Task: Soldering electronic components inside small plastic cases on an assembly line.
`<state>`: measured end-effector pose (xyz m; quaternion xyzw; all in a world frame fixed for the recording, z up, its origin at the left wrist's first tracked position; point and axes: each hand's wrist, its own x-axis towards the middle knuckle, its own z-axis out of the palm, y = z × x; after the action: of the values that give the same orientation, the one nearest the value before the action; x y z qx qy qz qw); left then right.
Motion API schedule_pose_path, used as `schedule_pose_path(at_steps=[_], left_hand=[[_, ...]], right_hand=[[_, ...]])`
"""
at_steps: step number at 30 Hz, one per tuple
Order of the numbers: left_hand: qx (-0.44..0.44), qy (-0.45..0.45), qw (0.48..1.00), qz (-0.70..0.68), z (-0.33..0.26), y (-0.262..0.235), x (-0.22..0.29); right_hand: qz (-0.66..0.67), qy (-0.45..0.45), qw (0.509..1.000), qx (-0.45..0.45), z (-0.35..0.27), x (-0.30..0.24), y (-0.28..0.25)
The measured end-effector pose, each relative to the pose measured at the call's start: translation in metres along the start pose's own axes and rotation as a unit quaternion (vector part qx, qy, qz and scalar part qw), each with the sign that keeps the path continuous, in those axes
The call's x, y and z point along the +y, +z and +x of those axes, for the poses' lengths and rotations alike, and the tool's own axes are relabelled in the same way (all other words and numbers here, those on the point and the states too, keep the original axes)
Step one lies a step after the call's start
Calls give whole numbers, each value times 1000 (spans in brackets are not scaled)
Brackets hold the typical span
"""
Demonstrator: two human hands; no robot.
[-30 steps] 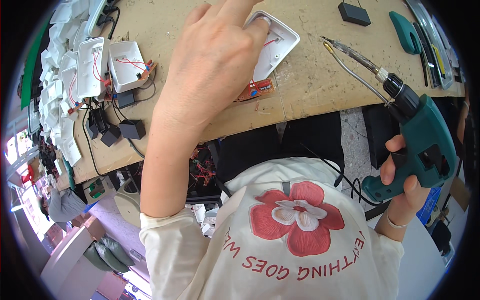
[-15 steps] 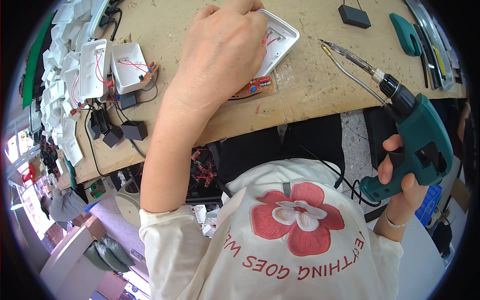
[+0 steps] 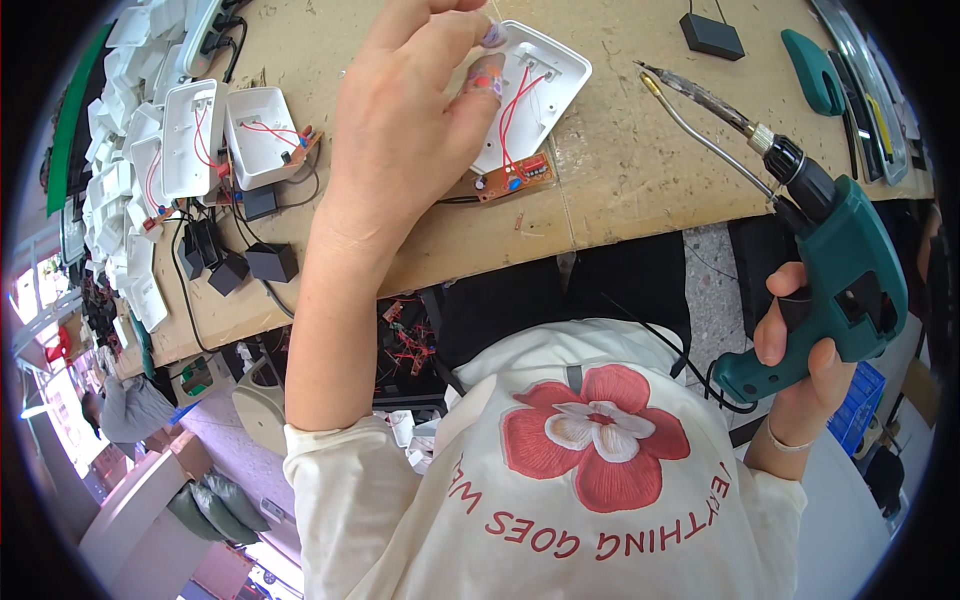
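One white casing lay on the surface, probably light and stiff, best held by its rim; its thin red wires looked fragile. At its left edge the left hand's fingers were parted, contact uncertain. Below it sat a circuit board; to its right, the right hand gripped a green soldering gun.
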<state>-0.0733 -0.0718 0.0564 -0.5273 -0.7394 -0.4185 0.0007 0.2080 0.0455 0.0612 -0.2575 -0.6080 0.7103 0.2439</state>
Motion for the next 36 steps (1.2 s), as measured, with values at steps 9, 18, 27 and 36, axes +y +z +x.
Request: schedule_pose_path(at_steps=[9, 18, 27, 36], left_hand=[[-24, 270, 911, 312, 11, 1, -3], [-58, -6, 992, 115, 12, 7, 9], [-134, 182, 898, 378, 9, 15, -9], [-128, 132, 965, 188, 5, 7, -16]], right_hand=[[41, -5, 999, -10, 6, 5, 5], [245, -13, 966, -77, 47, 27, 32], [497, 18, 847, -189, 93, 48, 63], [414, 69, 903, -86, 93, 35, 89]])
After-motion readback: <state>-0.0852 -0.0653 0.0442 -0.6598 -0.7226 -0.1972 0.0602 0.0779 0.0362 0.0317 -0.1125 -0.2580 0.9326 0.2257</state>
